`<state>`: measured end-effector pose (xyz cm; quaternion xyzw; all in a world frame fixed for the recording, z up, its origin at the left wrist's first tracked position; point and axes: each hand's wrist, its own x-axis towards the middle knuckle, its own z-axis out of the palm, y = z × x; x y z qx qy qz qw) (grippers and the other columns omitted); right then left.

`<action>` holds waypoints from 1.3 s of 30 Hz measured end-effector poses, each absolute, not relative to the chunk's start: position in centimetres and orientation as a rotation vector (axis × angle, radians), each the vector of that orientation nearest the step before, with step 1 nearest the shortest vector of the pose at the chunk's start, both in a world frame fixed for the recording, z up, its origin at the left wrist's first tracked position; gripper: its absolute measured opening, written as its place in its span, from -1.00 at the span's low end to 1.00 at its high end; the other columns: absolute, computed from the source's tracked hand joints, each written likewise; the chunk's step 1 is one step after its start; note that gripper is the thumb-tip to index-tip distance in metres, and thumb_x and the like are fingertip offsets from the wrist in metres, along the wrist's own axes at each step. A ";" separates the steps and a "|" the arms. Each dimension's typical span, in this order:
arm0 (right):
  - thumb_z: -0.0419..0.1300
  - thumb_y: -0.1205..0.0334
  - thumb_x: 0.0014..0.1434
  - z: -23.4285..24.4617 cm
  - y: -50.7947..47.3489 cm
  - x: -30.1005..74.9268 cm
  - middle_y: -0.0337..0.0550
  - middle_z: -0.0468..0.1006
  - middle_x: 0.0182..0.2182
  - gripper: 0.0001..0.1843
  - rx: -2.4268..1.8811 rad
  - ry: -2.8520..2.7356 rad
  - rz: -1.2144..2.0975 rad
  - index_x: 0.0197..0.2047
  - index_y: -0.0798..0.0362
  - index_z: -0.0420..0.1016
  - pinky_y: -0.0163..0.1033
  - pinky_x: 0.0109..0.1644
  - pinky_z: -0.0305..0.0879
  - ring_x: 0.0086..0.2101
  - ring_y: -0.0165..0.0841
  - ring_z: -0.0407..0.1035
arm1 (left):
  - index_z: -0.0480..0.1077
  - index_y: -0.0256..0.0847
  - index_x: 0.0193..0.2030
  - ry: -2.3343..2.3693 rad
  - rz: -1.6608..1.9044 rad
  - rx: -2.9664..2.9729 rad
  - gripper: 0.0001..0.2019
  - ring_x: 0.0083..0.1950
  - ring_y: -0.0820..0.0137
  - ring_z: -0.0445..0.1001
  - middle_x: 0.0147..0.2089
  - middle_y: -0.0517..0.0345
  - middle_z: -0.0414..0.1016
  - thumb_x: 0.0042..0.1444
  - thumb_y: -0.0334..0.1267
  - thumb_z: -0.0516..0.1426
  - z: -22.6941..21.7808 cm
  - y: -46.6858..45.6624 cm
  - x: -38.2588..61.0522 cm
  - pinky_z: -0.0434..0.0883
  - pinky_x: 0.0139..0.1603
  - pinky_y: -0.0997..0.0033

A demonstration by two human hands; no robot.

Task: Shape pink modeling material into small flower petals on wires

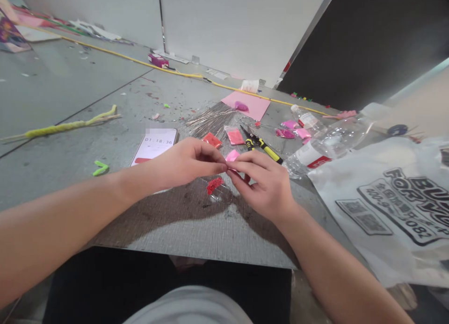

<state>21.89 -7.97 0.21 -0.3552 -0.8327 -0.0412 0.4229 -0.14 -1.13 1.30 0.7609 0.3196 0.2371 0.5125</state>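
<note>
My left hand (196,162) and my right hand (266,181) meet over the table, thumbs and fingertips pinched together. Whatever sits between the fingertips is too small to make out. Just below them lies a clear bag with red beads (214,185). Behind my fingers are a bright pink packet (232,155), a red packet (212,140) and a coral-pink packet (234,135). Pliers with yellow and black handles (264,148) rest beyond my right hand, jaws pointing away. A phone showing a timer (154,144) lies beside my left wrist.
Thin wires (210,120) fan out toward a pink sheet (254,104). Plastic bottles (329,144) and a white printed bag (386,207) stand at the right. A yellow-green fuzzy stem (63,127) and a bent green piece (101,168) lie left. A yellow cord (133,59) crosses the back.
</note>
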 end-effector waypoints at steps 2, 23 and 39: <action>0.27 0.37 0.40 0.2 -8.0 21.8 -0.09 0.70 -0.22 -0.86 -0.896 -2.069 -0.049 -0.10 -0.01 0.66 -0.16 -0.16 0.54 -0.23 -0.30 0.58 | 0.68 -0.17 -0.18 0.763 0.551 1.831 -0.75 -0.26 0.36 0.53 -0.28 0.14 0.64 0.25 -0.04 0.30 1.2 -1.0 -0.2 0.40 -0.25 0.37; 0.23 0.32 0.37 -2.6 -3.4 25.5 -0.06 0.65 -0.26 -0.81 -1.406 -2.132 0.126 -0.23 0.06 0.69 -0.12 -0.09 0.38 -0.22 -0.23 0.51 | 0.51 -0.18 -0.29 0.755 0.506 1.763 -0.75 -0.35 0.43 0.31 -0.38 0.22 0.37 0.31 -0.06 0.24 2.3 -1.3 -0.2 0.17 -0.36 0.38; 0.23 0.23 0.44 -1.2 -4.9 24.2 -0.12 0.72 -0.30 -0.80 -1.316 -1.968 0.163 -0.20 0.01 0.69 -0.14 -0.13 0.44 -0.26 -0.26 0.58 | 0.57 -0.18 -0.22 0.736 0.495 1.770 -0.82 -0.32 0.43 0.32 -0.35 0.21 0.40 0.30 -0.13 0.22 2.0 -1.1 -0.4 0.19 -0.32 0.36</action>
